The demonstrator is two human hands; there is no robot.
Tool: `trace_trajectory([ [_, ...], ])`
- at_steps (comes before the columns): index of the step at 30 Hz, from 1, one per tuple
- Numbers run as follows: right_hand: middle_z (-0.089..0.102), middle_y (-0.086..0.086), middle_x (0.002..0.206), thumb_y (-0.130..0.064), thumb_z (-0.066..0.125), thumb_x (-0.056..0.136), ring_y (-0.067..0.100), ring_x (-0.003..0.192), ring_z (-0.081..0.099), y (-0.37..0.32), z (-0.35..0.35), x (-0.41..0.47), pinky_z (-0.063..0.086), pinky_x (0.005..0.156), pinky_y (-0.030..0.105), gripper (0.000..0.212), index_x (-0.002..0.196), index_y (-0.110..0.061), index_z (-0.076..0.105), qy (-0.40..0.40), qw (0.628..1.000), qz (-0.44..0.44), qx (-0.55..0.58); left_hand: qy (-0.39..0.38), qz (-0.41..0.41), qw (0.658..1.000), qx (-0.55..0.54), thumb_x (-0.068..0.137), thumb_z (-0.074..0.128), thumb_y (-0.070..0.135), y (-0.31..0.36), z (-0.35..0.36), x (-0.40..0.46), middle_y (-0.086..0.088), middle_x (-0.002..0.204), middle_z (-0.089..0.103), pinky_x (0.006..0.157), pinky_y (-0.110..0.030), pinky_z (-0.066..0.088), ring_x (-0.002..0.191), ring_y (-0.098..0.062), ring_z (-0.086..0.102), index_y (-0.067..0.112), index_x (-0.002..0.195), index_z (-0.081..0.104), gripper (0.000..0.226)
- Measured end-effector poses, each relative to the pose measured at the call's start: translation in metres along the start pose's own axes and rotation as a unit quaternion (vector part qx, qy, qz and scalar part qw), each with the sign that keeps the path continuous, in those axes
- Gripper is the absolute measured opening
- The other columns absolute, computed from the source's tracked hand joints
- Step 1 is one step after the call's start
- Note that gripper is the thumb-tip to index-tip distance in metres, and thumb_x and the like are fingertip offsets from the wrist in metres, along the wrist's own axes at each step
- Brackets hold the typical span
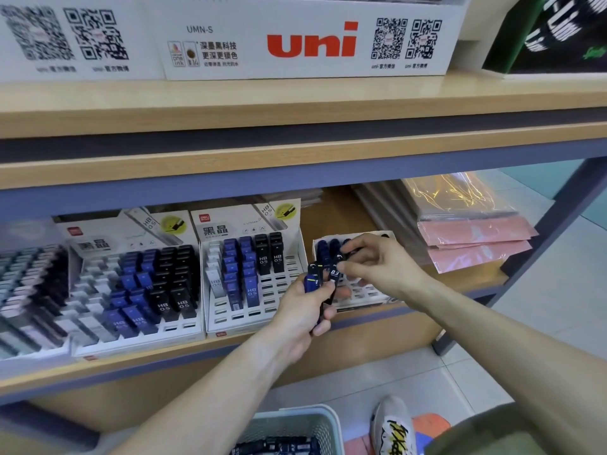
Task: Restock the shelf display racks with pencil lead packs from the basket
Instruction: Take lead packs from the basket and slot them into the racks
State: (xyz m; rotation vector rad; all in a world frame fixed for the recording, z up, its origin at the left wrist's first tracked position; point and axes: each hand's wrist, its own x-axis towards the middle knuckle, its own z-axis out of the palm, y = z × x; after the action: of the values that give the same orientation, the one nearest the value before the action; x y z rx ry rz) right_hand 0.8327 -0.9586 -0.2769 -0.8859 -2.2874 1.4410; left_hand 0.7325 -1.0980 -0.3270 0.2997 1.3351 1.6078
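- A wooden shelf [394, 326] with a blue-grey front strip is carrying the display racks; an upper shelf board [295, 103] is running above it, and pale floor tiles [542, 323] are showing at the right.
- A white "uni" carton [312, 44] printed with QR codes is sitting on the upper shelf.
- Pink sheets in clear wrap [473, 238] are lying stacked at the right end of the lower shelf.
- The left display rack [138, 333] is standing nearly full, with white, blue and black packs marked "HB 0.5" filling its slots.
- The middle display rack [262, 310] is holding white, blue and black packs in its rear rows, while its front slots are showing open.
- The right display rack [361, 295] is sitting behind the hands, with a few dark blue packs in its rear row.
- A pale green basket [295, 421] is resting on the floor near a patterned shoe [394, 428], with dark packs visible inside.
- The left hand [305, 310] is gripping a bundle of pencil lead packs [312, 280], slim dark blue and black cases standing upright just in front of the right rack.
- The right hand [381, 264] is pinching one black pack [335, 274] from the bundle between thumb and fingertips.
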Motion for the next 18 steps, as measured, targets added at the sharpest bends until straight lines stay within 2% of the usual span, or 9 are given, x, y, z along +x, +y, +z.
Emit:
trace_trajectory([
  [3,0.076,0.006,0.086,-0.011,0.083,0.083,0.025,0.082,0.074,-0.001,0.002,-0.002,0.06,0.079,0.033,0.028,0.105,-0.017,0.067,0.008,1.0,-0.004,0.024,-0.006,0.001,1.0,0.01,0.105,0.054,0.011,-0.002,0.0,-0.002,-0.019,0.107,0.076,0.035,-0.02,0.023,0.05,-0.011,0.041,0.01,0.128,0.055,0.022],
  [7,0.076,0.007,0.087,-0.008,0.083,0.082,0.019,0.079,0.074,-0.006,-0.01,0.001,0.059,0.079,0.027,0.025,0.101,-0.016,0.069,0.046,0.998,-0.019,0.034,-0.005,0.0,1.0,0.011,0.106,0.053,0.012,0.0,0.002,-0.002,-0.02,0.108,0.075,0.037,-0.02,0.023,0.05,-0.012,0.041,0.008,0.127,0.057,0.022],
  [10,0.075,0.007,0.085,-0.006,0.081,0.083,0.017,0.074,0.071,-0.004,-0.026,0.003,0.059,0.075,0.027,0.023,0.099,-0.017,0.068,0.116,0.992,-0.037,0.041,-0.003,-0.007,1.0,0.01,0.106,0.054,0.014,0.001,0.003,-0.003,-0.013,0.094,0.069,0.036,-0.019,0.024,0.051,-0.011,0.041,0.006,0.122,0.064,0.021],
  [14,0.07,0.001,0.083,-0.005,0.075,0.085,0.016,0.073,0.066,0.013,-0.038,0.009,0.055,0.071,0.021,0.022,0.095,-0.021,0.065,0.218,0.969,-0.081,-0.081,-0.002,-0.018,1.0,0.002,0.104,0.056,0.009,0.002,0.006,-0.002,-0.005,0.083,0.052,0.036,-0.02,0.021,0.051,-0.011,0.04,0.003,0.117,0.07,0.02],
  [16,0.067,-0.008,0.082,-0.002,0.07,0.087,0.011,0.076,0.066,0.021,-0.04,0.012,0.054,0.072,0.023,0.023,0.095,-0.022,0.064,0.23,0.957,-0.107,-0.141,0.002,-0.023,1.0,-0.008,0.102,0.056,0.004,0.003,0.009,-0.004,-0.005,0.091,0.061,0.036,-0.021,0.019,0.05,-0.012,0.041,0.002,0.114,0.07,0.019],
  [18,0.066,-0.01,0.082,-0.001,0.067,0.088,0.01,0.077,0.065,0.029,-0.039,0.015,0.055,0.077,0.029,0.024,0.097,-0.022,0.063,0.221,0.95,-0.12,-0.188,0.004,-0.023,0.999,-0.021,0.1,0.056,0.001,0.005,0.011,-0.005,-0.005,0.113,0.073,0.038,-0.022,0.019,0.05,-0.012,0.041,0.001,0.112,0.068,0.017],
])
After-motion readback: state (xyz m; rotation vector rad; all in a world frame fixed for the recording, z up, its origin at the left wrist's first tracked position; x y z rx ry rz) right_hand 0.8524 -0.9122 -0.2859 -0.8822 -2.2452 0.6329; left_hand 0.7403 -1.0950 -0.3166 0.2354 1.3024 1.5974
